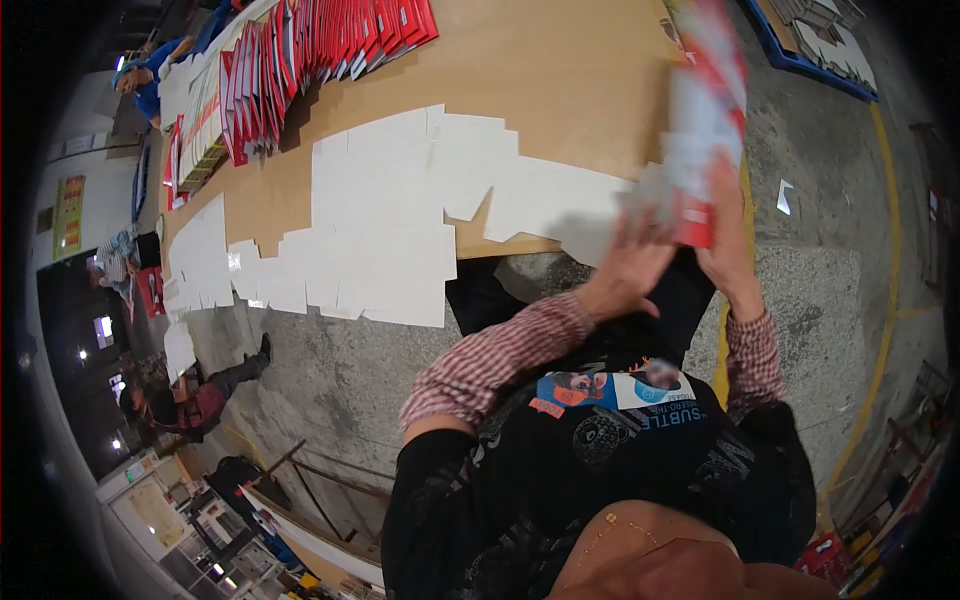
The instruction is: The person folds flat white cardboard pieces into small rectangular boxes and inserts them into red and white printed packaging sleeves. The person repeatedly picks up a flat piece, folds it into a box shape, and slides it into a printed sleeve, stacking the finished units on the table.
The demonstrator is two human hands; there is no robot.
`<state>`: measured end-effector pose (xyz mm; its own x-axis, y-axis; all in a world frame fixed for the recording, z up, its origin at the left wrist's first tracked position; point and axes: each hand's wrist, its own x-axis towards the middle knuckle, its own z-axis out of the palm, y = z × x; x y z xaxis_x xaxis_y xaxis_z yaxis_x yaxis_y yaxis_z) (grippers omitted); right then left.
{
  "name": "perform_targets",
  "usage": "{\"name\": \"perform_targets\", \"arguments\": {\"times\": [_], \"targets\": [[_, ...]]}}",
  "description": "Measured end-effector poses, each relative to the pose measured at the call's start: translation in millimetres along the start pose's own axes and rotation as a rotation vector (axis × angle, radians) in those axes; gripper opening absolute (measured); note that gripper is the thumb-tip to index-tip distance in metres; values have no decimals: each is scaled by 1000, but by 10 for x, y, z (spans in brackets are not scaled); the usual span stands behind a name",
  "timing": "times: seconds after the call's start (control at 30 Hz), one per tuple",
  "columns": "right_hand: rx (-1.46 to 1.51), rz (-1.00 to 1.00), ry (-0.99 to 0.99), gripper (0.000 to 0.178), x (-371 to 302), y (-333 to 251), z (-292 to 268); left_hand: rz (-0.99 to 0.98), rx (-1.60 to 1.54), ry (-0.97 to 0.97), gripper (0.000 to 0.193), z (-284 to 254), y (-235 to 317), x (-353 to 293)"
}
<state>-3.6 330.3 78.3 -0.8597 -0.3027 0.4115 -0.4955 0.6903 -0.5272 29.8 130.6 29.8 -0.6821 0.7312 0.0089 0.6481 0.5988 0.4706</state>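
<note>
A red-and-white printed carton (700, 130), smeared by motion, stands up at the right end of the table, in front of me. My right hand (728, 235) grips its right side near the lower end. On the carton's left side is my left hand (632, 262), fingers stretched upward and thumb apart. Its blurred fingertips lie at a pale flap by the carton; whether they touch it I cannot tell. White card sheets (385, 190) with notched edges overlap on the table to the left of my hands.
The brown-topped table (570, 80) bears a long row of red-and-white folded cartons (320, 45) at the far left. A blue pallet (815, 65) with stacked card stands beyond the right side. A white scrap (784, 196) lies on the concrete floor. Other people (150, 78) are at the left.
</note>
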Motion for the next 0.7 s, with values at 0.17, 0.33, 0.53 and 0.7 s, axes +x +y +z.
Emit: {"name": "perform_targets", "arguments": {"times": [0.17, 0.33, 0.53, 0.7], "targets": [[24, 26, -387, 83, 112, 167, -19, 36, 393, 156, 54, -476, -839, -556], [139, -30, -43, 81, 20, 278, 26, -145, -274, -371, 25, -1111, -1236, 49], [-473, -54, -266, 78, -88, 296, 304, -412, -482, -142, 31, -1218, -1506, -108], [34, -1, -336, 55, -18, 386, 465, -617, -316, 210, 22, -863, -1409, -752]]}}
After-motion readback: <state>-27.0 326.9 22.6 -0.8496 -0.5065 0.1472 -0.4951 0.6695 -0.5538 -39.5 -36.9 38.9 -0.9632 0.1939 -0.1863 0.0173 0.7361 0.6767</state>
